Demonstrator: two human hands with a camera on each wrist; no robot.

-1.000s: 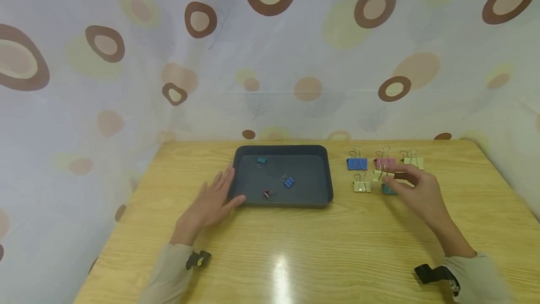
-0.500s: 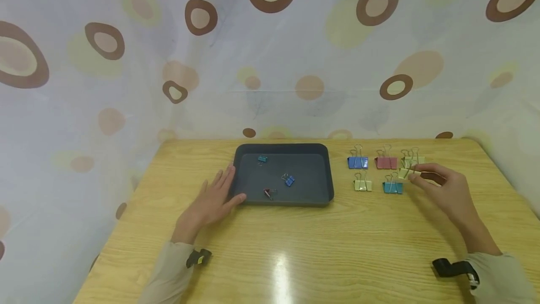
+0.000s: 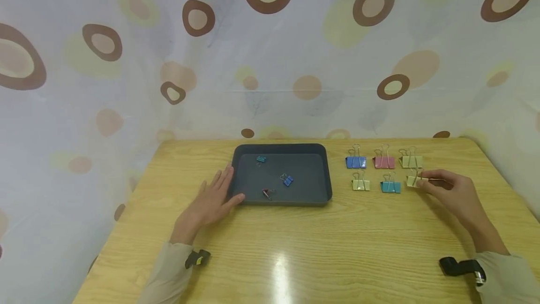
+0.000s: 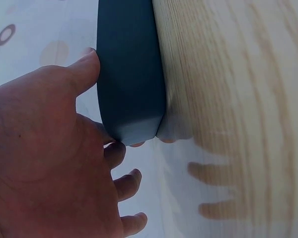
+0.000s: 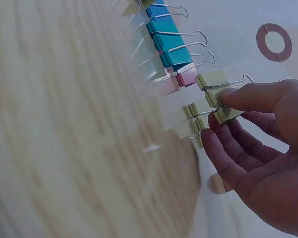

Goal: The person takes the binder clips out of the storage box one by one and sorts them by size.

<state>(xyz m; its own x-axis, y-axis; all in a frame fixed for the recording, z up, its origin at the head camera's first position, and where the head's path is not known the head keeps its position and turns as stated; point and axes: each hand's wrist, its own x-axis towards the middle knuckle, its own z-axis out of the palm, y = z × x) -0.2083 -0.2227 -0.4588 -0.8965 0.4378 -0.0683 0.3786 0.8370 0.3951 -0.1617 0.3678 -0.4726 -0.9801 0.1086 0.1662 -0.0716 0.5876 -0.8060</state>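
Observation:
My right hand (image 3: 457,196) pinches a pale yellow binder clip (image 3: 413,181) between thumb and fingers at the right end of the front row. In the right wrist view the thumb lies across that clip's face. Left of it stand a teal binder clip (image 3: 391,187) and another pale yellow clip (image 3: 360,185). Behind are a blue clip (image 3: 356,162), a pink clip (image 3: 384,163) and a yellow-green clip (image 3: 411,162). My left hand (image 3: 209,203), fingers extended, rests against the left end of a dark grey tray (image 3: 280,204); its thumb touches the side wall in the left wrist view.
Inside the tray lie a small teal clip (image 3: 261,159), a small blue clip (image 3: 288,180) and a small dark red clip (image 3: 266,193). A wooden table (image 3: 337,247) carries everything. A patterned curtain (image 3: 270,50) hangs behind its far edge.
My right hand has carried the pale yellow clip rightward past the teal clip and lowered it to the front row's right end. The left hand and tray stay put.

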